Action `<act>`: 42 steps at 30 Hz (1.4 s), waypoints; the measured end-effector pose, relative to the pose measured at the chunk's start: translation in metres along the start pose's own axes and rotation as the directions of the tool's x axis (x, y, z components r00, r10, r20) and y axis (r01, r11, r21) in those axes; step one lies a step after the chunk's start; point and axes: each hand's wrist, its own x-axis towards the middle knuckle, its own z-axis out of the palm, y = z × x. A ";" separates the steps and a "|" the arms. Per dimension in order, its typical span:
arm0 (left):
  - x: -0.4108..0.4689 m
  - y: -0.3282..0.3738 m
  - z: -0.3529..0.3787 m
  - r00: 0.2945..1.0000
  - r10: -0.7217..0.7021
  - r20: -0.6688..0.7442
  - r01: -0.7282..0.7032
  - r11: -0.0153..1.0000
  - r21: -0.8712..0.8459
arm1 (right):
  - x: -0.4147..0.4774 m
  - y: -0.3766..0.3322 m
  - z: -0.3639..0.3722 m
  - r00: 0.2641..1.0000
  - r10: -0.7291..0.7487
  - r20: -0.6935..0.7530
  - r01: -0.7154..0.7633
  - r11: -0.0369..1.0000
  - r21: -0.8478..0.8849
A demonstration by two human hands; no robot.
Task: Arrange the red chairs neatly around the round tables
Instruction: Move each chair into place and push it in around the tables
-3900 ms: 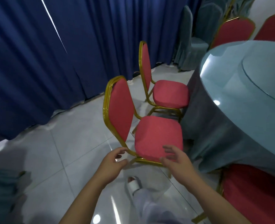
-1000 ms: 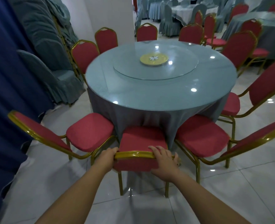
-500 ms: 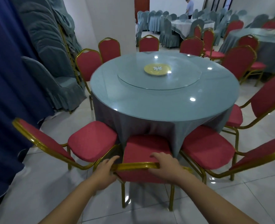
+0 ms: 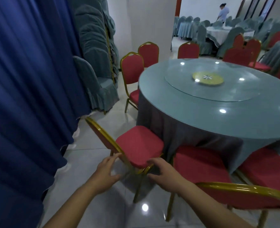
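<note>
Head view: both my hands are open beside a red chair point(image 4: 139, 145) at the round worktop point(image 4: 218, 116).

From the left, a blue curtain point(image 4: 21, 96) hangs to the floor, with a stack of teal-covered chairs point(image 4: 93, 51) past its edge. My left hand point(image 4: 105, 171) hovers with fingers spread, the fingertips right by the chair's gold back rail; I cannot tell whether they touch it. The chair stands at an angle, back toward the curtain, seat just beside the worktop's hanging grey cloth point(image 4: 177, 129). My right hand point(image 4: 164, 173) is at the near seat corner, fingers loosely curved and apart, gripping nothing. Further right, a second red chair point(image 4: 201, 165) is tucked against the cloth. The worktop carries a glass turntable point(image 4: 234, 94) with a yellow disc point(image 4: 208, 77) at its centre, and more red chairs ring its far side.
</note>
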 end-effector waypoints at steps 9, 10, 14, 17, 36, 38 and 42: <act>0.058 -0.089 -0.111 0.997 -0.017 -0.078 0.014 0.999 -0.041 | 0.124 -0.073 0.052 0.995 0.098 -0.004 -0.098 0.994 0.040; 0.073 -0.093 -0.121 0.997 -0.012 -0.080 0.011 1.000 -0.019 | 0.142 -0.077 0.053 0.994 0.110 -0.006 -0.109 0.993 0.042; 0.148 -0.112 -0.159 0.999 0.025 -0.024 -0.022 0.995 0.099 | 0.219 -0.087 0.061 0.990 0.131 0.050 -0.132 0.991 0.029; 0.208 -0.127 -0.184 0.999 0.015 0.031 -0.025 0.945 0.325 | 0.265 -0.088 0.078 0.982 0.136 0.131 -0.122 0.987 -0.109; 0.439 -0.214 -0.267 0.774 0.209 0.597 -0.518 0.751 0.409 | 0.365 -0.121 0.128 0.902 0.415 -0.116 -0.411 0.910 0.054; 0.446 -0.220 -0.270 0.778 0.246 0.578 -0.527 0.756 0.388 | 0.372 -0.134 0.137 0.831 0.520 -0.196 -0.508 0.854 0.108; 0.445 -0.224 -0.277 0.735 0.280 0.617 -0.586 0.720 0.372 | 0.373 -0.159 0.160 0.586 0.748 -0.311 -0.736 0.652 0.182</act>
